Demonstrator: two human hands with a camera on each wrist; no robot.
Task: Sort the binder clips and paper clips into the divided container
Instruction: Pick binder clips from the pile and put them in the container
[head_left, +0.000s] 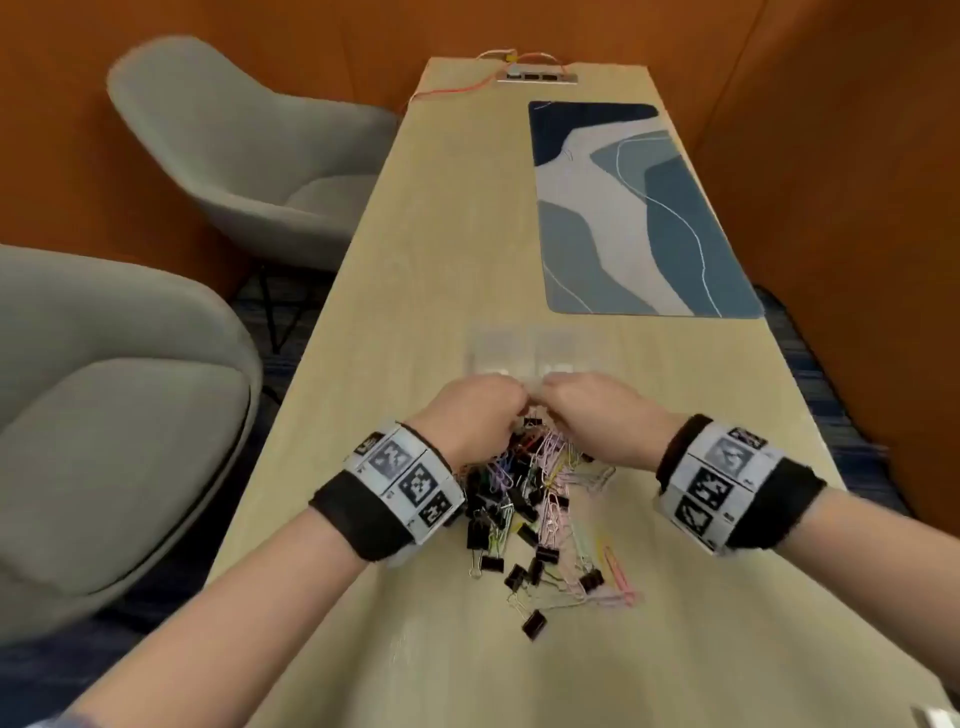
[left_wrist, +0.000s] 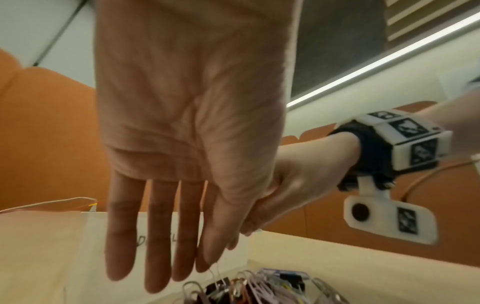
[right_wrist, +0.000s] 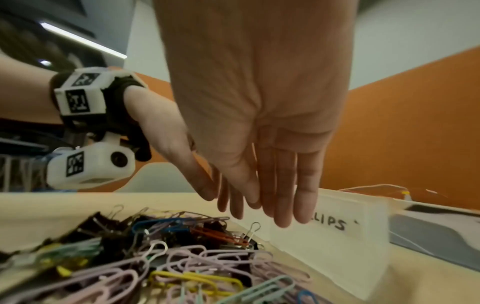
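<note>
While both hands meet at the far edge of the clip pile, the head view shows the left hand (head_left: 470, 410) and right hand (head_left: 592, 410) side by side near the centre of the desk (head_left: 415, 260), knuckles up, fingertips hidden from this angle. Just beyond them, toward 12 o'clock, sits the clear divided container (head_left: 524, 348), blurred and pale. The pile of binder clips (head_left: 491, 525) and paper clips (head_left: 558, 499) spreads from under the hands toward 6 o'clock. A blue patterned mat (head_left: 634, 208) lies at 1 o'clock, two grey chairs (head_left: 234, 156) at 9 to 10 o'clock. From the left wrist, that hand's fingers (left_wrist: 155, 236) hang straight and slightly spread in front of the container's wall (left_wrist: 96, 236), holding nothing, with the other hand (left_wrist: 298, 176) touching at 3 o'clock. From the right wrist, its fingers (right_wrist: 285, 195) also hang straight and together, empty, above the pile (right_wrist: 182, 257), beside a container label (right_wrist: 335, 224) reading "LIPS".
</note>
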